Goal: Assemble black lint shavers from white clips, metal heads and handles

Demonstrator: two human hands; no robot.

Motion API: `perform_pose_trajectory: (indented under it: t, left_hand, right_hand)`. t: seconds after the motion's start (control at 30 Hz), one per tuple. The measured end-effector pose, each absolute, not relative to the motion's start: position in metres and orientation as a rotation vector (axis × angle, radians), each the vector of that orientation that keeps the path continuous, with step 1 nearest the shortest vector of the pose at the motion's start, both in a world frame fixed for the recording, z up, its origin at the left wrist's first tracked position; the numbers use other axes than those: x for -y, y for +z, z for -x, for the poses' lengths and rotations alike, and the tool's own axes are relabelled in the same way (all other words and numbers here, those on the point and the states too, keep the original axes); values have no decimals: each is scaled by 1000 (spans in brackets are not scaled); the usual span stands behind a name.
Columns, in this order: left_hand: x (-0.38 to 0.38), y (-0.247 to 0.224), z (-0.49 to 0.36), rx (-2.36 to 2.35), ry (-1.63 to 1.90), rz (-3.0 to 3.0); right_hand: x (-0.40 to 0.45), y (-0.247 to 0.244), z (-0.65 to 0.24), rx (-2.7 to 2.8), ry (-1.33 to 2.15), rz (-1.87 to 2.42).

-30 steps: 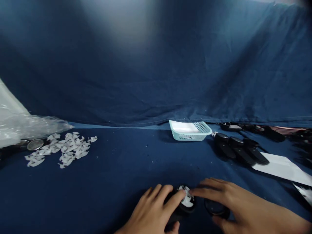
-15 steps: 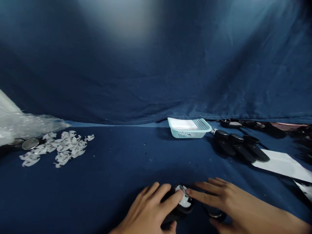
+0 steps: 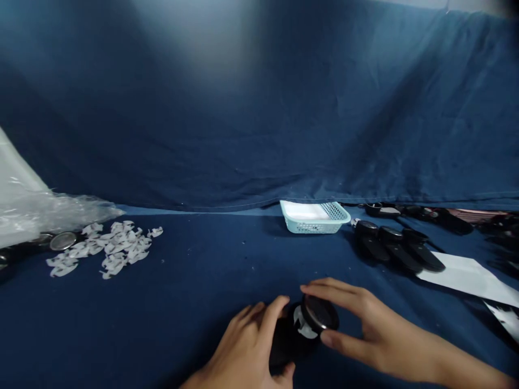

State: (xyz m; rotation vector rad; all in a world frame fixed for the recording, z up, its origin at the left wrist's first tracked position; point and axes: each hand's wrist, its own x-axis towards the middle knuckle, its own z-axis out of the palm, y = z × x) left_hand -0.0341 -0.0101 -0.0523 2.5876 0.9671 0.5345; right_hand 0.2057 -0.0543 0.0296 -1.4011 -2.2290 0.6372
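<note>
Near the bottom middle, my left hand is closed round a black handle-like housing, thumb below and fingers above. A white plastic piece sits in the round end of that housing. My right hand pinches a round black cap with a shiny rim between thumb and fingers. The cap is tilted over the right side of the white piece and partly covers it; whether it touches the housing I cannot tell.
A pile of white plastic pieces lies at left beside clear plastic wrap and a round cap. A light-blue basket stands at the back. Several black housings rest on the right near white sheets.
My right hand has picked up the round cap from the cloth and brought it left over the white piece. My left index finger has lifted off the white piece.
</note>
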Motion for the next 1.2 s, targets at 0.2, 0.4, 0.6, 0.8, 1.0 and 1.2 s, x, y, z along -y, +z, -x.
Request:
perform_pose_trajectory:
  t: [0.2,0.4,0.6,0.8,1.0,1.2]
  left_hand:
    - [11,-47,32,-1041,566,-2348]
    - [9,-42,32,-1084,472,-2235]
    - [4,-42,36,-1035,443,-2241]
    - [1,-41,37,-1024,452,-2258]
    - [3,-43,36,-1001,468,-2286]
    - [6,-40,35,-1021,468,-2285]
  right_hand:
    - [40,27,-192,2375,919,1260]
    - [29,45,-195,2522,1033,1177]
    - [24,53,-189,2720,999,879]
    - [23,51,-190,2836,874,765]
    - [33,14,-177,2676,273,1427]
    - [32,26,-168,2697,321,1481]
